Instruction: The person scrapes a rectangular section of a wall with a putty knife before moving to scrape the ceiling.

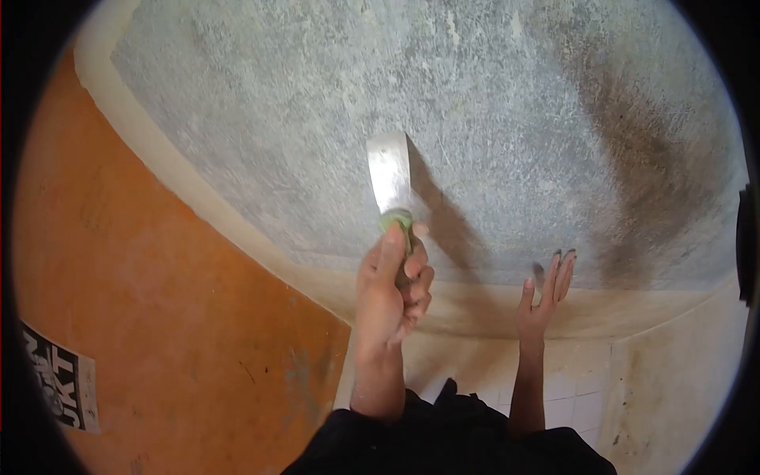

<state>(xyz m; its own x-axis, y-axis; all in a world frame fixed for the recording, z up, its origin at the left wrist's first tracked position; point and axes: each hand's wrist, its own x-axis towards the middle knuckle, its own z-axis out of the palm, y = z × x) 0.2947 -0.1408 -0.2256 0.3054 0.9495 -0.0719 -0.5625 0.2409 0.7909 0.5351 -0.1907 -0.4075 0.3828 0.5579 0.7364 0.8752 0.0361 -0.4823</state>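
My left hand (pixel 392 293) grips a scraper by its green handle (pixel 396 218), thumb laid along it and fingers wrapped around. The broad metal blade (pixel 389 170) points up, its far edge right at a rough grey, patchy painted surface (pixel 317 158). A dark shadow falls on the surface to the right of the blade. Lower right, my right hand (pixel 546 293) is raised and holds nothing. Its fingers are stretched out and its thumb is apart, with the fingertips close to the lower part of the grey surface.
A cream border (pixel 182 186) edges the grey area. On the left is an orange wall (pixel 182 317) with a black-and-white lettered sticker (pixel 67 376). Pale tiles (pixel 562 396) show below my right hand, and a dark object (pixel 745 245) stands at the far right edge.
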